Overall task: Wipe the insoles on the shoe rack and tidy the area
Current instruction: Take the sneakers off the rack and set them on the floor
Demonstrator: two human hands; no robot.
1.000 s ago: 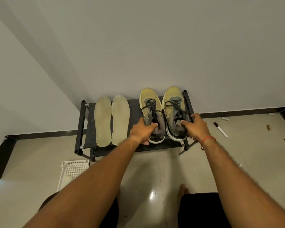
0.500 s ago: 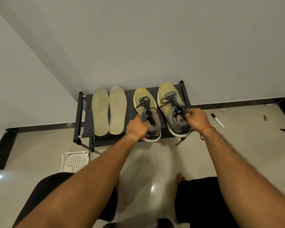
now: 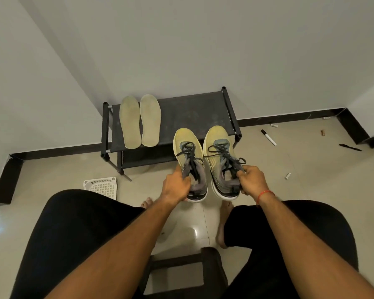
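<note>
Lifted off the shoe rack [image 3: 192, 113] since a second ago, the left shoe [image 3: 187, 145] and right shoe [image 3: 217, 143] hung over the floor [image 3: 289, 190] in front of it. The left hand [image 3: 176, 186] gripped the left shoe's heel collar; the right hand [image 3: 253, 180] clutched the other likewise. Two insoles [image 3: 130, 121] lay flat on the rack's left half, apparently touching along their edges. They looked thin, light and floppy, best pinned at the heel while wiped. A marker [image 3: 268, 137] lay on the floor, right of the rack.
</note>
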